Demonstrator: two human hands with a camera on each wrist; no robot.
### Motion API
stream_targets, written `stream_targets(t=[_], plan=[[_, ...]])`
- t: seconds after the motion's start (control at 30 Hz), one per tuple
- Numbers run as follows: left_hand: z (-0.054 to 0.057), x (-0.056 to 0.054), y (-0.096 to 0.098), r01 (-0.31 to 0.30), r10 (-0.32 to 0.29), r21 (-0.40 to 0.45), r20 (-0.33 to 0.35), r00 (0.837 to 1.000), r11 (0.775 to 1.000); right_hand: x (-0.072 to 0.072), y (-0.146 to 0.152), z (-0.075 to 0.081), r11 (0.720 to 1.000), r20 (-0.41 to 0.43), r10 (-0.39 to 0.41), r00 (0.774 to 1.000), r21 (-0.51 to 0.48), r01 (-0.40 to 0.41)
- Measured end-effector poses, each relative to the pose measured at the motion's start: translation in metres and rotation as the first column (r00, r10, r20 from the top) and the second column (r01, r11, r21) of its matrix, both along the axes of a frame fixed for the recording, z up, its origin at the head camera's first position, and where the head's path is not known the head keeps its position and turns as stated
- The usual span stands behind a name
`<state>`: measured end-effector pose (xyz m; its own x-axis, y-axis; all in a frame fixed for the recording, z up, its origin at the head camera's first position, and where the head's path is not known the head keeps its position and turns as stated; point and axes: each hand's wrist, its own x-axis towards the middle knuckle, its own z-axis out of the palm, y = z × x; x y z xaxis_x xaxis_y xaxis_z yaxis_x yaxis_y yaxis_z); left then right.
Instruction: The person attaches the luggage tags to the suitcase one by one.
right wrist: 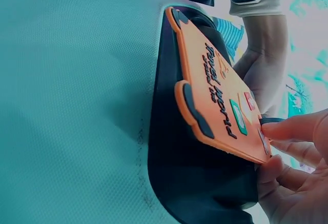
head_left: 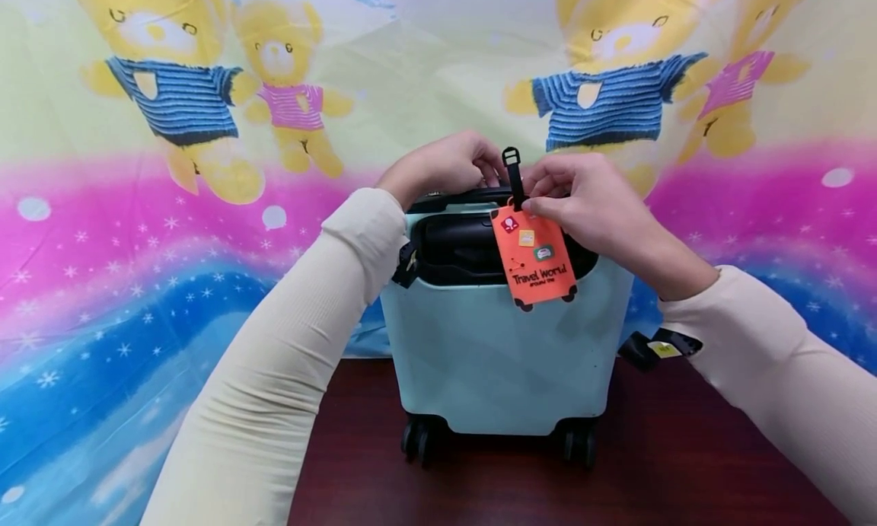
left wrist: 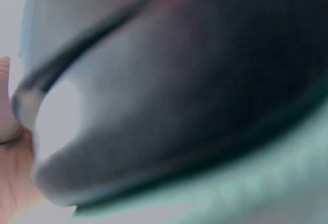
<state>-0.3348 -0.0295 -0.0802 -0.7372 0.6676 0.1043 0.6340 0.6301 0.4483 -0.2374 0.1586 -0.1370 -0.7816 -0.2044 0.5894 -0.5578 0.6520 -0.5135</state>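
Observation:
An orange luggage tag (head_left: 536, 259) with "Travel World" lettering hangs in front of the handle of a mint-green suitcase (head_left: 507, 358). Its black strap (head_left: 514, 177) stands up with the buckle end on top. My right hand (head_left: 592, 199) pinches the tag's upper end by the strap; in the right wrist view the thumb (right wrist: 292, 127) lies against it there. At the far side of the black top handle (head_left: 473, 200), my left hand (head_left: 459, 163) bends its fingers down beside the strap. Their tips are hidden. Blurred dark plastic fills most of the left wrist view.
Upright on small black wheels (head_left: 416, 438), the suitcase stands on a dark reddish-brown table (head_left: 493, 484). A bright cloth (head_left: 425, 77) printed with bears hangs close behind it. Black straps (head_left: 663, 349) circle both cream sleeves.

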Motion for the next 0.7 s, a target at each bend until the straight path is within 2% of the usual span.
stream_targets(t=[0.1, 0.33, 0.7], plan=[[-0.001, 0.0, -0.001, 0.01, -0.01, -0.007, -0.025, 1.0, 1.0, -0.001, -0.002, 0.001, 1.0, -0.006, 0.008, 1.0, 0.006, -0.008], [-0.002, -0.004, -0.002, 0.022, -0.022, -0.018, -0.027, 0.999, 1.0, -0.003, -0.003, -0.001, 1.0, -0.017, 0.029, 0.999, -0.009, -0.029], [-0.001, -0.003, -0.005, -0.002, 0.0, -0.029, -0.086, 0.996, 1.0, -0.009, -0.011, -0.003, 0.995, -0.054, 0.054, 0.997, -0.075, -0.058]])
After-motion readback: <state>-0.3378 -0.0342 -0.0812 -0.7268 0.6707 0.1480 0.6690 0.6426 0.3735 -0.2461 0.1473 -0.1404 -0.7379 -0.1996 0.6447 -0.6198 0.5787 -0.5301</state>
